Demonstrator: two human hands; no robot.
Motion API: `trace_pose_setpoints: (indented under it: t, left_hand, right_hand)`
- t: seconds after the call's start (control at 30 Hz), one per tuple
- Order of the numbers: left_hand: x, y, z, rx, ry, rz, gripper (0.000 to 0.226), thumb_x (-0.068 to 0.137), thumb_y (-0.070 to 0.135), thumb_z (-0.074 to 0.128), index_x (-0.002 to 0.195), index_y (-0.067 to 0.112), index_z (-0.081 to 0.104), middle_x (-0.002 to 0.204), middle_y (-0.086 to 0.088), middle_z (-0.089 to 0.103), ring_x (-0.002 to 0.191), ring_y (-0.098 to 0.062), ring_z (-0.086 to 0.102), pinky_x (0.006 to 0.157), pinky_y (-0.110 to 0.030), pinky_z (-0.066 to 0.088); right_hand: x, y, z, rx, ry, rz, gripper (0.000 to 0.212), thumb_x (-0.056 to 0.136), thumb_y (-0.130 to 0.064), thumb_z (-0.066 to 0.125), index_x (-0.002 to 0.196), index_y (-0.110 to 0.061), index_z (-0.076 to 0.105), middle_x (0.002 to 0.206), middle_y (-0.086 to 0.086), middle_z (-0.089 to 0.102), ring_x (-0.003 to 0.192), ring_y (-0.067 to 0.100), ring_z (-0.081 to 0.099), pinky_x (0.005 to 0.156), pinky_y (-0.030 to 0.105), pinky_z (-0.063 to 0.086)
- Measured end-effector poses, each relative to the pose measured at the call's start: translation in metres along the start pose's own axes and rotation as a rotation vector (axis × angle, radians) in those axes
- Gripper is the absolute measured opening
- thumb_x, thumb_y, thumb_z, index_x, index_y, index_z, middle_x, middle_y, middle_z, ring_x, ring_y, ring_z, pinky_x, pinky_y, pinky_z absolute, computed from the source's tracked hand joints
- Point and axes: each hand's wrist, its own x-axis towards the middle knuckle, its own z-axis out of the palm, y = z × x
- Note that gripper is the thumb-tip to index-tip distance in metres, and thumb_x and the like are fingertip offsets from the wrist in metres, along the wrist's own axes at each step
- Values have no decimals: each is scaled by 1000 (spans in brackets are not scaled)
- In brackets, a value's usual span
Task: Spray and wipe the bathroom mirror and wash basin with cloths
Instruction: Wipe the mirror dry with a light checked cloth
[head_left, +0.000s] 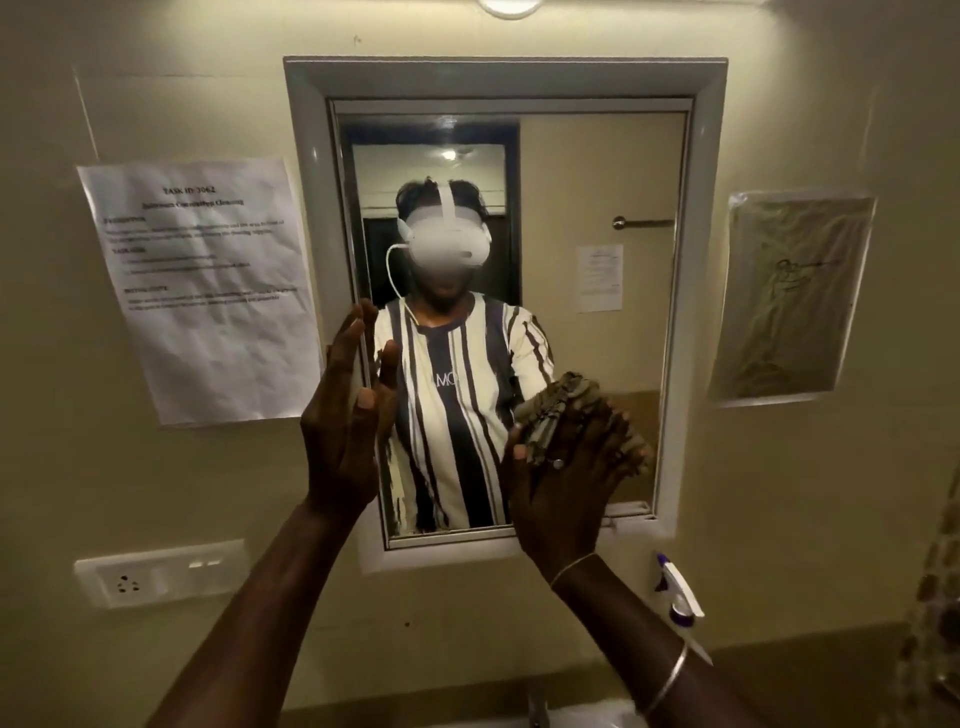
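Cream wall fills my feed, with the mirror (597, 208) set in a pale frame at centre and a lamp (511, 6) just above it. The left hand (340, 415) is open, fingers straight and together, standing edge-on at the glass's left border; its fingertips appear to touch the glass, though at this angle I cannot be sure. The right hand (561, 493) presses a bunched grey-green cloth (558, 402) flat against the lower right part of the glass, fingers spread and fairly straight, thumb lying along the cloth's near edge. The cloth sits just inside the frame's right edge and a little above its bottom rail.

Between the two hands the glass is uncovered, and its whole upper half is unobstructed too. Left of the frame, a printed sheet (202, 291) hangs almost touching it; on the right, a clear sleeve (789, 296) hangs near but apart. A switch plate (156, 571) sits low on the left wall, well clear of the left forearm. A spray bottle (680, 592) stands just beside the right forearm, below the frame's right corner. At the bottom edge I see a tap (537, 709) and a sliver of the basin (587, 717).
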Motion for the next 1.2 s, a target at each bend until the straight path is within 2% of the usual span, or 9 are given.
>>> trace_pose_setpoints:
  t: [0.17,0.27,0.33,0.5,0.63,0.83,1.0,1.1,1.2]
  left_hand:
    - [-14,5,-2,73,1,-24,56,104,12,33,145,-26,29,153,-36,39,148,-10,42,118,-22,36]
    - [-20,2,-9,116,-19,-95,58,108,25,32,152,-13,34,149,-36,48,126,-24,64,107,-25,45]
    - [-24,-2,-15,145,-17,-92,61,108,31,32,153,-9,34,157,-25,45,134,-39,57,111,-38,46]
    - [-27,-1,-11,145,-16,-53,59,106,23,33,149,-17,34,159,-24,41,151,-26,41,121,-38,36]
    - [-30,4,-3,95,-10,-41,66,110,34,33,148,-20,31,158,-26,39,153,-23,38,121,-28,35]
    - [-39,2,1,85,14,-34,68,110,36,34,148,-21,31,158,-25,38,152,-23,38,121,-32,35]
    - [-39,2,4,69,5,-46,50,101,-2,31,145,-26,28,157,-27,35,153,-18,37,122,-28,34]
    - [-41,3,-2,11,-17,-60,57,109,17,35,146,-25,27,158,-30,33,153,-22,36,122,-30,35]
    - [-44,3,-6,15,-12,-70,68,110,35,36,148,-21,30,159,-29,36,152,-29,38,122,-38,35]
  right_hand:
    - [-28,-53,20,9,-155,-359,86,102,-49,43,162,-13,-6,168,20,-17,156,44,-9,121,66,-7]
    - [-42,-74,30,-14,-222,-587,73,105,-48,41,164,-17,11,170,15,-8,157,40,-5,123,63,-6]
    - [-46,-78,33,-24,-225,-690,70,105,-48,41,163,-19,16,171,11,-2,158,36,-5,124,62,1]
    - [-35,-44,24,-170,-270,-857,67,105,-45,40,164,-23,16,172,7,6,159,32,1,125,57,-8]
    - [-31,7,7,-140,-219,-646,69,104,-44,43,164,-22,15,172,10,-3,158,36,-1,124,64,5]
    - [-25,63,-10,-132,-77,-95,82,102,-42,49,157,7,13,165,34,3,154,51,3,123,67,1]
    - [-21,32,-5,-29,1,217,81,104,-46,35,160,5,4,167,28,-6,156,45,-6,120,71,6]
    - [-24,15,6,24,25,274,81,105,-48,34,160,0,-3,167,30,-5,155,48,-5,118,74,8]
    - [-43,7,18,45,8,122,84,104,-47,38,160,-5,-10,166,31,-8,153,54,1,116,77,11]
